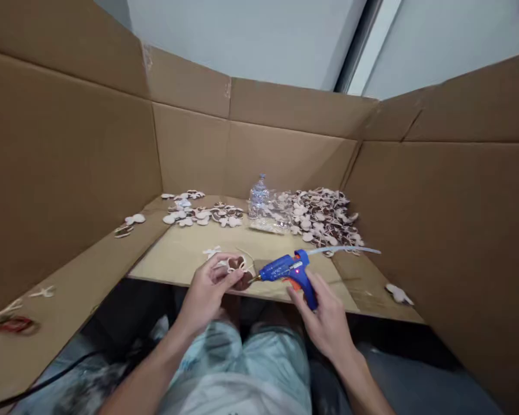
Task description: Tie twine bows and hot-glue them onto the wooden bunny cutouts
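One brown-and-white piece (244, 280), above the board (190, 245)'s near edge, is pinched in the left hand (210, 286), thumb against fingers; the right hand (324, 311), curled round a blue glue gun (281, 268), holds its nozzle (256, 278) there (fingertips should stay clear; squeeze lightly, evenly).

No legible text, brand or number in view. Blue glue gun (279, 268): 1 small pale label (294, 266) on the side of the body, marks too small to read. 1 red indicator light (297, 271) lit near that label; any symbol by it unresolved. Clear plastic packaging (259, 196) at the back of the worktop (190, 245): glare and blur, can't tell if it's printed.
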